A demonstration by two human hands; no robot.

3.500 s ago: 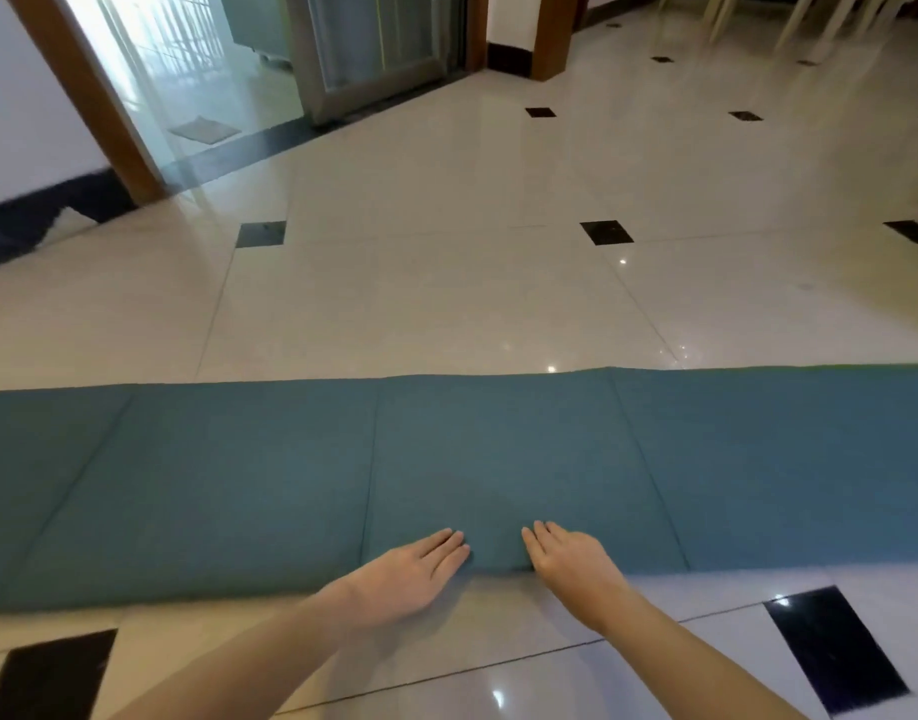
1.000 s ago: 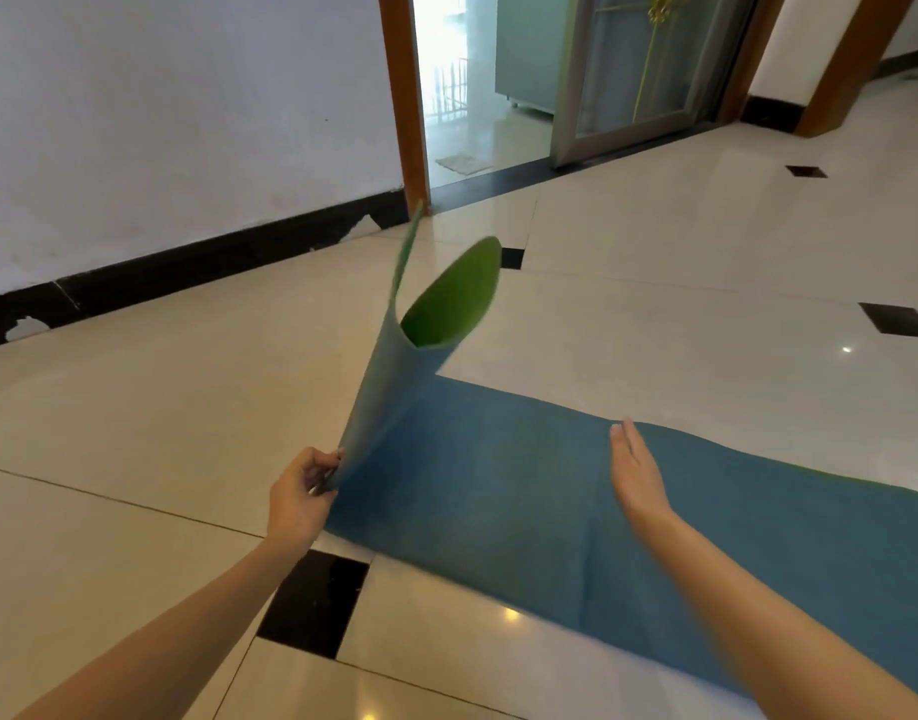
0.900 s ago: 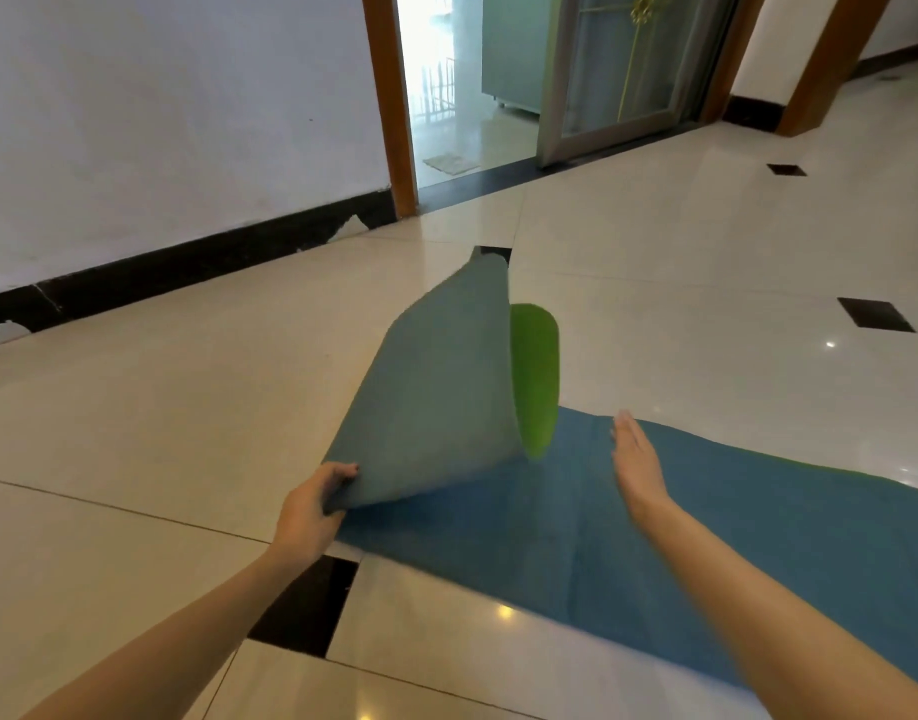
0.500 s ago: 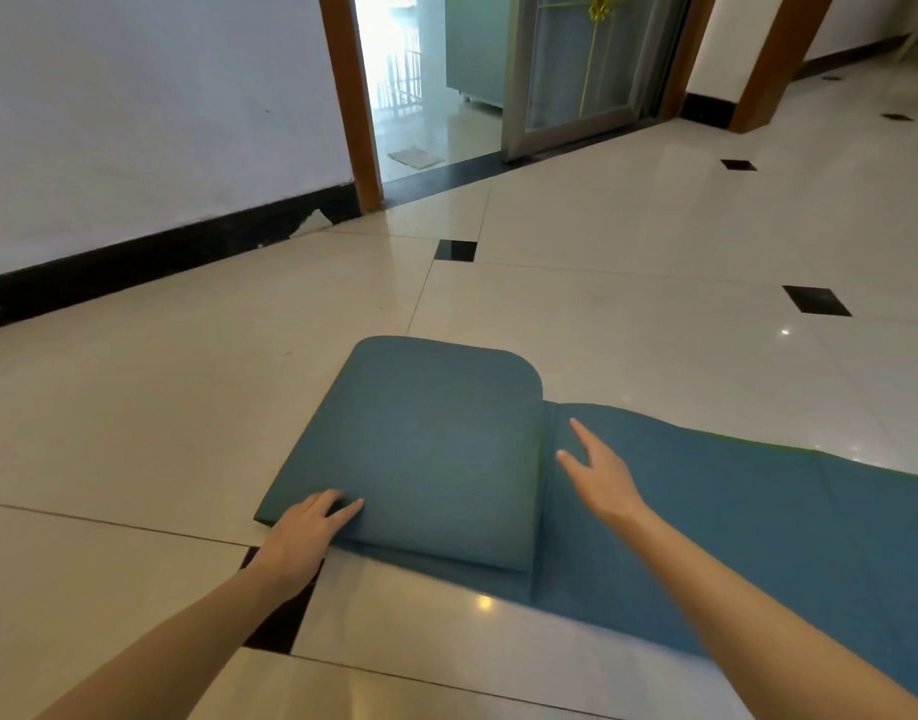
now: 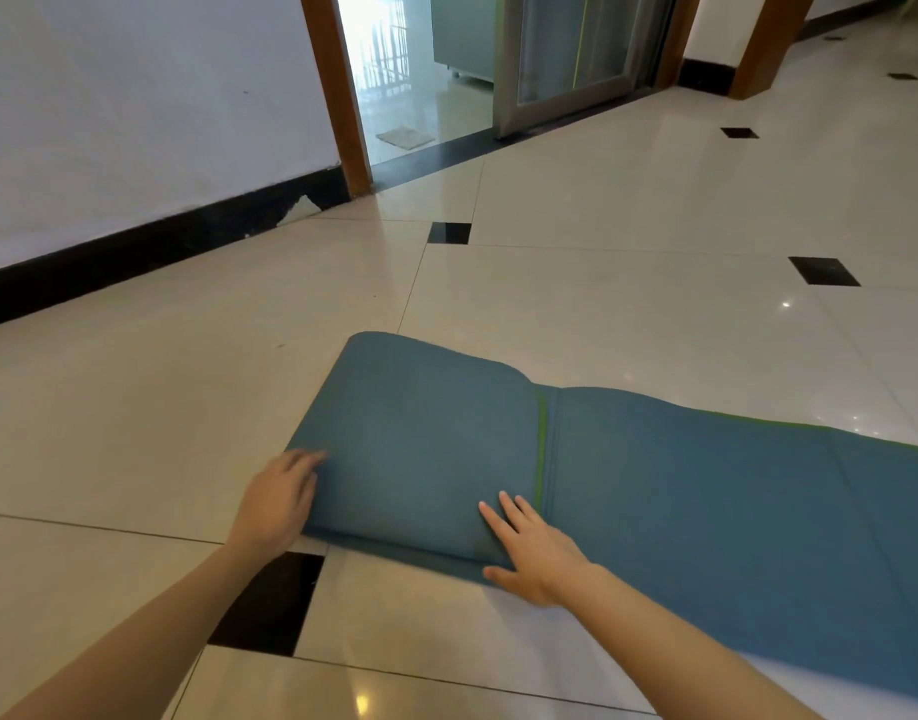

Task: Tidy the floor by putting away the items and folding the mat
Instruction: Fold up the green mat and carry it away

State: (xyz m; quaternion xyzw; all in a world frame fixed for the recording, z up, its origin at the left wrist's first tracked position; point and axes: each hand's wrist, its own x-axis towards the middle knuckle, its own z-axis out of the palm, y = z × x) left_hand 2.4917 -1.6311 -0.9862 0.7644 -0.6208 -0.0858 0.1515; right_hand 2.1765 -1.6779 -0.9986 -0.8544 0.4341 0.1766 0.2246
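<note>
One head-worn camera looks forward and down from close above the glossy cream tiled floor [image 5: 628, 314], facing a wood-framed doorway [image 5: 337, 90] and white wall [image 5: 134, 96]; both forearms reach in from below.

I see a teal-blue foam mat [image 5: 680, 491] with a bright green underside showing as a thin stripe at its fold. The glossy cream tiled floor [image 5: 628, 304] carries small black diamond insets. A white wall [image 5: 134, 106] ends in a black skirting; the door frame [image 5: 337, 90] is orange-brown wood.
</note>
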